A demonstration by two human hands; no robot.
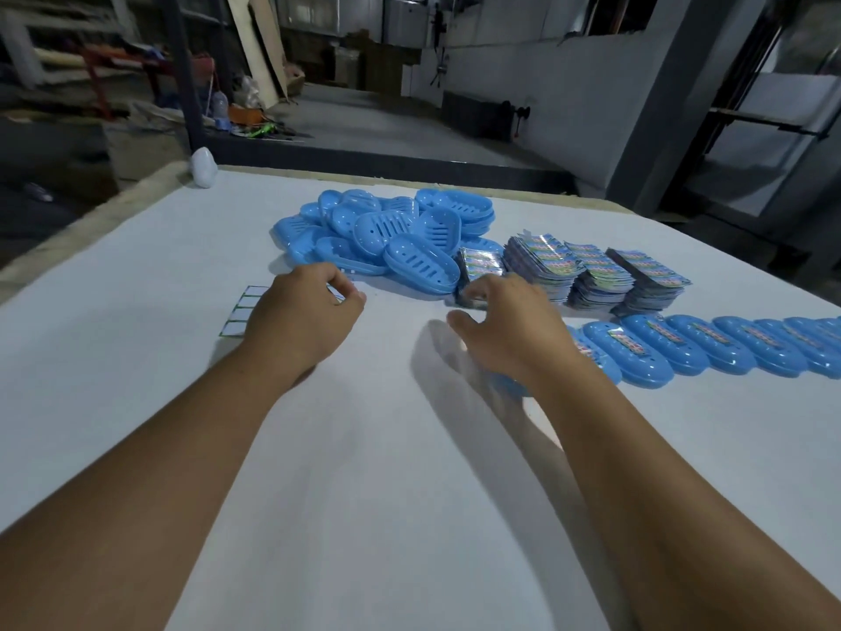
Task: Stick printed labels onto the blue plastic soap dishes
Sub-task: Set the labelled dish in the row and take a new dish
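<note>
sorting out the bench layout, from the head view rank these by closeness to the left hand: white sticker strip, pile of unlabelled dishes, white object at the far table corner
From the left hand:
1. white sticker strip, right beside and partly beneath it, on its left.
2. pile of unlabelled dishes, just beyond the fingers, to the right.
3. white object, far-left table corner.

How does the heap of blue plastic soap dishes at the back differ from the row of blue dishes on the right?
The heap of blue plastic soap dishes lies jumbled and carries no labels; its slotted insides show. The row of blue dishes is laid in an overlapping line, each with a colourful printed label on top. Both rest on the white table and look like the same model.
</note>
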